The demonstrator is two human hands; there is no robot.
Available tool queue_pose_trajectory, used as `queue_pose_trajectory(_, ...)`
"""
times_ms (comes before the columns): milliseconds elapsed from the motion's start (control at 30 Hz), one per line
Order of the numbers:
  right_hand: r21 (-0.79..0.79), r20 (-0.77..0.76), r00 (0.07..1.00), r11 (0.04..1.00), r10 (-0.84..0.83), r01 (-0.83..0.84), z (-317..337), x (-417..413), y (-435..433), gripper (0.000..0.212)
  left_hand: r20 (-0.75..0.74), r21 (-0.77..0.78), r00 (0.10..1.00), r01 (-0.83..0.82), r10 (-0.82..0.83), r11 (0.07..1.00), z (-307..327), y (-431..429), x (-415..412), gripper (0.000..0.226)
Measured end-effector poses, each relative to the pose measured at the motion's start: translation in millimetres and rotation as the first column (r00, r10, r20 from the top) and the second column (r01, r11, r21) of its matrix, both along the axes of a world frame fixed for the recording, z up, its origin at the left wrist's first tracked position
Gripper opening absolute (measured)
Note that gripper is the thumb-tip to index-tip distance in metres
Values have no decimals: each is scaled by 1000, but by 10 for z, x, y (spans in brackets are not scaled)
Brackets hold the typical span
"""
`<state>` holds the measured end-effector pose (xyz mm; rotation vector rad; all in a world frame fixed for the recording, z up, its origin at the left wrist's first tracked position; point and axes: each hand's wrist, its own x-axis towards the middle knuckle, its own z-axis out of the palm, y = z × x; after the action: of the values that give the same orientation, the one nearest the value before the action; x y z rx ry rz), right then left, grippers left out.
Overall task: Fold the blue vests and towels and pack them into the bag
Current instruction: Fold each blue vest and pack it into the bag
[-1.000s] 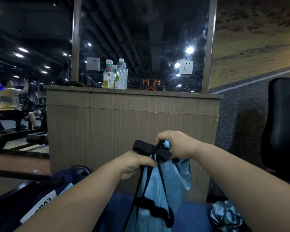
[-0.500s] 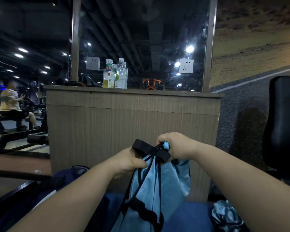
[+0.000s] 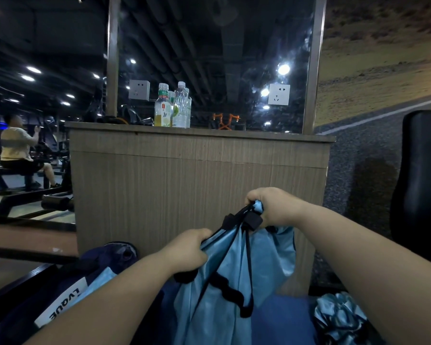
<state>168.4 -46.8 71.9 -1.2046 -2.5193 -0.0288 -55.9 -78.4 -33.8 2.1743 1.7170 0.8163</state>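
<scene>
Two hands hold up one blue vest (image 3: 224, 290) with black trim in front of a wooden counter (image 3: 199, 180). The left hand (image 3: 187, 250) is closed on the vest's side edge, lower down. The right hand (image 3: 271, 207) is closed on its top, higher up. A dark bag (image 3: 67, 292) sits low on the left, beside the left arm. Another crumpled vest (image 3: 339, 317) lies low on the right. Bottles (image 3: 172, 108) stand on the counter top. A black chair (image 3: 423, 185) blocks the right side.
</scene>
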Motion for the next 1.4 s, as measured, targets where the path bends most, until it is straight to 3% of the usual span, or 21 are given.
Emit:
queue_pose_trajectory(267,100,76,992,991,-98,90,-2,61,37,37,-48,-42,999,-2,0,999,-153,-5,-58,23)
queue_pose_trajectory(467,205,32,986,967,-162,152,36,44,18,18,120,94,982,133,-144,987,-272,-78,61,79)
queue_pose_trajectory(633,236,-21,978,950,-206,205,38,4,14,14,30,223,985,161,-172,961,-265,-176,242,58)
queue_pose_trajectory(700,222,-53,976,950,-211,218,38,-11,9,16,58,228,988,128,-145,965,-278,-159,295,54)
queue_pose_trajectory(800,181,-88,976,960,-199,212,34,-48,-24,32,254,199,965,22,-73,980,-272,-84,356,53)
queue_pose_trajectory(900,161,-86,975,963,-206,217,12,-118,-76,35,427,122,902,5,-57,993,-147,-30,474,17)
queue_pose_trajectory(933,163,-76,975,962,-210,220,4,-150,-86,34,465,111,883,12,-63,994,-96,-28,516,16)
queue_pose_trajectory(1000,173,-60,974,958,-221,228,-9,-215,-99,33,547,98,834,21,-71,995,-32,-8,580,37)
queue_pose_trajectory(1033,175,-58,972,957,-227,234,-10,-244,-104,32,579,83,814,7,-54,997,-7,-4,604,34)
queue_pose_trajectory(1200,182,-58,963,946,-262,268,-6,-291,-102,31,460,128,883,-166,89,978,30,92,553,19)
queue_pose_trajectory(1400,144,-52,947,936,-316,320,-36,-187,-37,32,357,18,934,-26,18,1000,63,47,354,19)
